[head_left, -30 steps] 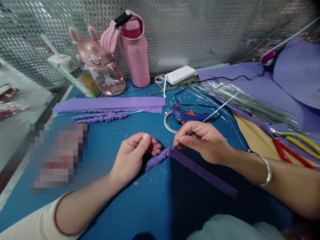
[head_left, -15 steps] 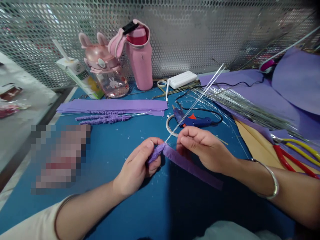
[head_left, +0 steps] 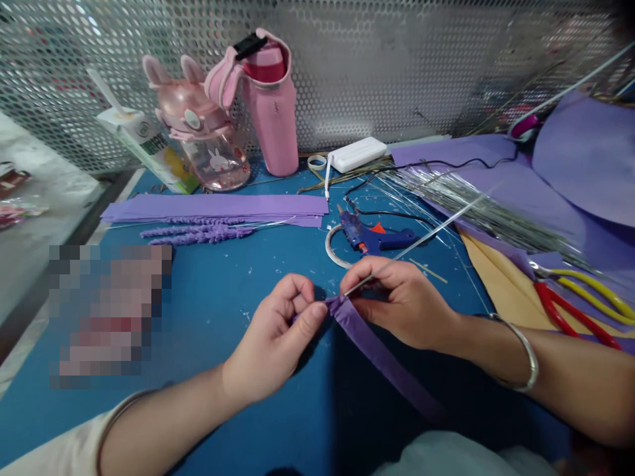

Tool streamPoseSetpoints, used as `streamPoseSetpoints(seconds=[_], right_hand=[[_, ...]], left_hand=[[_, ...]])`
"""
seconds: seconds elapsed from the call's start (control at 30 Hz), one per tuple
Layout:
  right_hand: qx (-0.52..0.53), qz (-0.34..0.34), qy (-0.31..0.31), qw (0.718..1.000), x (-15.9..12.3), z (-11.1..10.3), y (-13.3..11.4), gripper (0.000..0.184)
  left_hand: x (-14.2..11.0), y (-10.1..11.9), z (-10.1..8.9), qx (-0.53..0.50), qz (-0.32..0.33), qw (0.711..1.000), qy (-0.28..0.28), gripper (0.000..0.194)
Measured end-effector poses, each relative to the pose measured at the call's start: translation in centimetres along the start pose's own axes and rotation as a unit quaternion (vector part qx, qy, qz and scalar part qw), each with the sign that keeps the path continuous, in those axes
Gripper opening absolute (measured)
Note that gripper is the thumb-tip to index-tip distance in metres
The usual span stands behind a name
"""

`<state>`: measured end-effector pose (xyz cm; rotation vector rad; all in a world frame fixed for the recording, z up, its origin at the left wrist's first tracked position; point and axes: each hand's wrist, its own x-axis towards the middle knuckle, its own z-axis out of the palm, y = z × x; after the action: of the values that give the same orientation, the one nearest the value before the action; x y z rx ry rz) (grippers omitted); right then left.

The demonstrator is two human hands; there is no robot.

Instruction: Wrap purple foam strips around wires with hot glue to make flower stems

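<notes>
In the head view, the purple strip [head_left: 384,354] hangs between the two hands above the tabletop [head_left: 213,284], its upper end gathered around the foot of a thin, pale wire [head_left: 431,231] and its loose tail slanting down to the right. It should handle as almost weightless and limp, apt to crease or tear if tugged, while the wire looks slender and springy. The gathered joint seems the surest place to take hold, with the tail left free. The left hand [head_left: 285,330] is half curled, its thumb pressed on the gathered end (a little more purple peeks out behind the fingers). The right hand [head_left: 407,301] is curled beside the joint, thumb and forefinger near each other with the wire crossing them; whether they pinch wire, strip or both cannot be told, since the strip partly covers the thumb.
</notes>
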<state>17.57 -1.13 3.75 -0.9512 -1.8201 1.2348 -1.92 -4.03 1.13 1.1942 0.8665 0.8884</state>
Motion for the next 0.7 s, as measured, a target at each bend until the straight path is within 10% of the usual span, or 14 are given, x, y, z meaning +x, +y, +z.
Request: streamPoseSetpoints(seconds=[0.5, 0.7], right_hand=[[-0.048, -0.003, -0.052, 0.998, -0.2, -0.5, 0.0, 0.009], [-0.026, 0.024, -0.126, 0.991, 1.0, -2.8, -0.4, 0.042]], left_hand=[[-0.4, -0.3, -1.1, 0.358, 0.179, 0.916, 0.019, 0.013], [0.3, 0.6, -2.2, 0.454, 0.340, 0.820, 0.074, 0.025]])
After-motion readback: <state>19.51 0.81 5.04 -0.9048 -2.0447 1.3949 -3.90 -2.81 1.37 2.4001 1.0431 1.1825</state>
